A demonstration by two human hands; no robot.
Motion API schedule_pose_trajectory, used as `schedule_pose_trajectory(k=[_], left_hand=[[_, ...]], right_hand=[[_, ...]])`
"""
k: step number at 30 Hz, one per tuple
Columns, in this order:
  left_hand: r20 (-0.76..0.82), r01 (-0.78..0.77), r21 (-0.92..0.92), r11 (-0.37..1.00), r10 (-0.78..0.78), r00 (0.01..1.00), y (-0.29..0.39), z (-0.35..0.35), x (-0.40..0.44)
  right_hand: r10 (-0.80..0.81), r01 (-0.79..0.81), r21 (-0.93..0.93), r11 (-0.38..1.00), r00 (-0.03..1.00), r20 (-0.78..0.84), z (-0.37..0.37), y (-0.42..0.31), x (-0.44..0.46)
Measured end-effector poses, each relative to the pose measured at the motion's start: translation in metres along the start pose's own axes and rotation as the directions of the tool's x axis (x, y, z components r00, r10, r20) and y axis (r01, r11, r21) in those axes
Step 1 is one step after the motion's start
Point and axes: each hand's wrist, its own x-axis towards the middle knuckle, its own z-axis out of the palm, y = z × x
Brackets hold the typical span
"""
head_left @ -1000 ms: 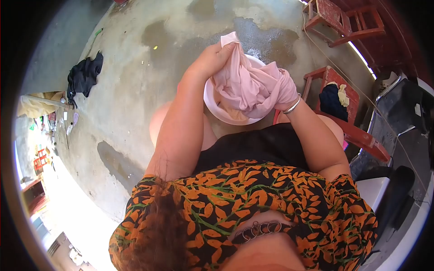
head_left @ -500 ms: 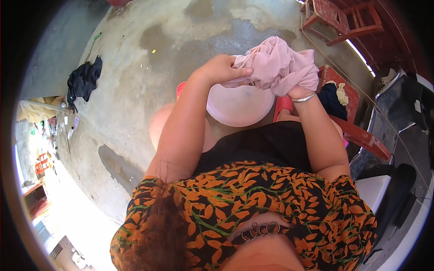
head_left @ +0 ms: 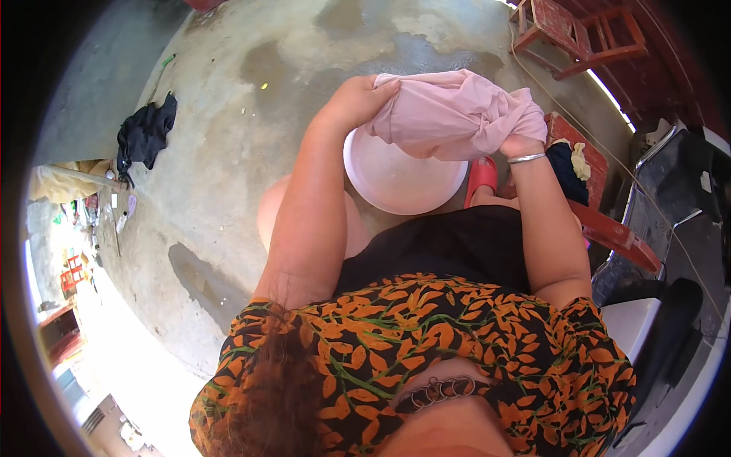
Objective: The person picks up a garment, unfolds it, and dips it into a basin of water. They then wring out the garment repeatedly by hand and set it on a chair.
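Left hand (head_left: 364, 100) pinches an edge of the pink cloth (head_left: 442, 107); right hand (head_left: 521, 146), partly covered, apparently grasps the bunched end. It spans above the white basin (head_left: 405, 184), open floor (head_left: 217, 164) leftward.

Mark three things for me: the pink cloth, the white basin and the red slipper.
Pink cloth (head_left: 442, 110): head view, on the smooth middle of its stretched fabric.
White basin (head_left: 403, 179): head view, on its bare inside.
Red slipper (head_left: 482, 176): head view, on its upper.
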Motion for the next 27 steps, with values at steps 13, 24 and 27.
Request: schedule_pose_trajectory(k=[13,24,27], left_hand=[[-0.066,-0.002,-0.033,0.999,-0.001,0.998,-0.005,-0.009,0.002],[0.075,0.131,0.266,0.955,-0.156,0.985,-0.039,-0.018,0.011],[0.011,0.160,0.594,0.788,-0.207,0.978,-0.039,-0.010,0.002]], right_hand=[[-0.046,-0.372,-0.375,0.849,0.655,-0.754,0.044,-0.005,0.011],[0.321,0.002,-0.531,-0.848,0.798,-0.510,0.043,0.023,0.013],[0.611,0.445,-0.419,-0.791,0.566,-0.554,-0.040,0.065,-0.002]])
